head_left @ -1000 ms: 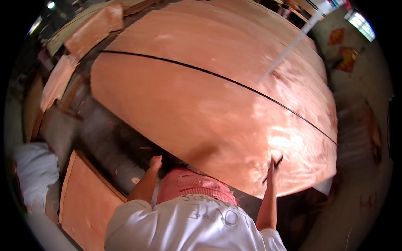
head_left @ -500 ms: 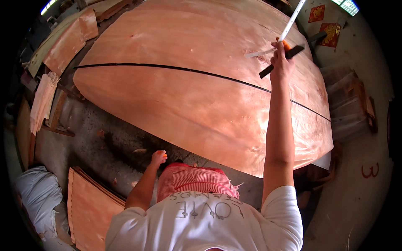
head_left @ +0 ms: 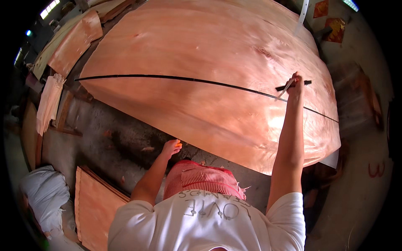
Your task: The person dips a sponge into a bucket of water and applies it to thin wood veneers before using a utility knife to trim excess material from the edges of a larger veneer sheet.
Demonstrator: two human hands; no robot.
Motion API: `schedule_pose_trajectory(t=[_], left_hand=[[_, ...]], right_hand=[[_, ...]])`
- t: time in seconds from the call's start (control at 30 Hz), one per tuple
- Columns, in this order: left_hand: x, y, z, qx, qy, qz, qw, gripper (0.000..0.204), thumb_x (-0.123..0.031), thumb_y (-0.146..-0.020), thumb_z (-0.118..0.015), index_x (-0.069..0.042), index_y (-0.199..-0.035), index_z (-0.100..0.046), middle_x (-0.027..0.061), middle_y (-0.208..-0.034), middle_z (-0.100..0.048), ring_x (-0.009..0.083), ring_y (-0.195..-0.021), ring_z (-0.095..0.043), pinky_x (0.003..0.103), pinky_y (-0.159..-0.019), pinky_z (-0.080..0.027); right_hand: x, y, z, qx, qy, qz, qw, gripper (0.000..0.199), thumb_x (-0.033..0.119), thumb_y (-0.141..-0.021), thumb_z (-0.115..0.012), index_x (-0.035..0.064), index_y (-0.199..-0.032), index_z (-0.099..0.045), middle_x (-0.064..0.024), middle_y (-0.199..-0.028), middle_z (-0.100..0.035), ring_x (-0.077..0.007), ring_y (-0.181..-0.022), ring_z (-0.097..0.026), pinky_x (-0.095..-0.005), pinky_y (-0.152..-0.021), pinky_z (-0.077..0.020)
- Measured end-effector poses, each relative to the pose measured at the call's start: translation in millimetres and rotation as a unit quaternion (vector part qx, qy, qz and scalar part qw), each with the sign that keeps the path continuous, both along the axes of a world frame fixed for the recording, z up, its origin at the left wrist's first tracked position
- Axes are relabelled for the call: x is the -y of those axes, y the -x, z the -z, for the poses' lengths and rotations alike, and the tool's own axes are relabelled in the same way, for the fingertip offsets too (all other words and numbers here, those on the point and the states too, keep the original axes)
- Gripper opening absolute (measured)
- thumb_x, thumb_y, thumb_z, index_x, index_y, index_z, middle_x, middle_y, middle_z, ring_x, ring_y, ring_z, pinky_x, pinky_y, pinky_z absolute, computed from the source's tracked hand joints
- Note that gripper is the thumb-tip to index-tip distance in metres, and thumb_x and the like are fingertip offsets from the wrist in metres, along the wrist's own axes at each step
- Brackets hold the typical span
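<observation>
R hand [head_left: 295, 85] fist-tight round dark tool [head_left: 293, 85] over veneer sheet [head_left: 201, 50]; L hand [head_left: 171, 147] loosely curled, empty.

Right hand [head_left: 295, 83] grip hides tool [head_left: 293, 85] middle

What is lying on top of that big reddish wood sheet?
On the veneer sheet lies a thin dark line. The right hand holds a dark-handled tool there. Whatever lies beneath the sheet is covered.

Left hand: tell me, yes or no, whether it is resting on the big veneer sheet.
No. The left hand hangs over the grey floor just short of the veneer sheet's near edge, not on the wood.
</observation>
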State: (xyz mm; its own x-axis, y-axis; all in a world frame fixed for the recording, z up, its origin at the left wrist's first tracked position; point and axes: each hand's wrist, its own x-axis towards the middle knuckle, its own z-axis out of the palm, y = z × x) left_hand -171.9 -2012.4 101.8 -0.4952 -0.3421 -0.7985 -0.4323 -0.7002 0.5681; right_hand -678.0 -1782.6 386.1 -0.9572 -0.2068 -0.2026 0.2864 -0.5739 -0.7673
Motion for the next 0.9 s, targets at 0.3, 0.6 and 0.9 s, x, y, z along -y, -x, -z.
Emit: schedule_pose_trajectory(t=[0.3,0.6,0.9], left_hand=[[96.8,94.5,2.6,-0.135,-0.024,-0.162,0.977,0.042,-0.043,-0.083,-0.052,-0.004,-0.096,-0.050,0.0109,-0.088,-0.057,0.0185,-0.074,-0.059,0.028,-0.064,-0.051],[168.1,148.4,41.1,0.032,-0.017,-0.240,0.970,0.045,-0.044,-0.079,-0.056,-0.001,-0.084,-0.048,0.0095,-0.066,-0.057,0.0201,-0.055,-0.061,0.025,-0.046,-0.051],[165.4,212.1,-6.1,-0.132,0.022,-0.304,0.943,0.022,-0.024,-0.079,-0.058,-0.003,-0.076,-0.051,0.0078,-0.062,-0.057,0.0149,-0.048,-0.057,0.023,-0.039,-0.048]], right_hand=[[19.0,-211.6,102.9,0.037,0.063,-0.274,0.959,0.012,0.024,-0.086,-0.049,0.0134,-0.089,-0.052,0.0073,-0.056,-0.036,-0.0026,-0.041,-0.028,-0.0164,-0.038,-0.0236],[-25.6,-291.2,123.3,0.093,-0.006,-0.273,0.957,0.022,0.022,-0.087,-0.046,0.0130,-0.107,-0.048,0.0060,-0.055,-0.032,-0.0035,-0.044,-0.027,-0.0186,-0.042,-0.0247],[-83.5,-360.0,110.2,0.170,-0.102,-0.213,0.957,0.045,0.015,-0.081,-0.055,0.0147,-0.124,-0.041,0.0013,-0.061,-0.041,-0.0064,-0.046,-0.035,-0.0203,-0.043,-0.0308]])
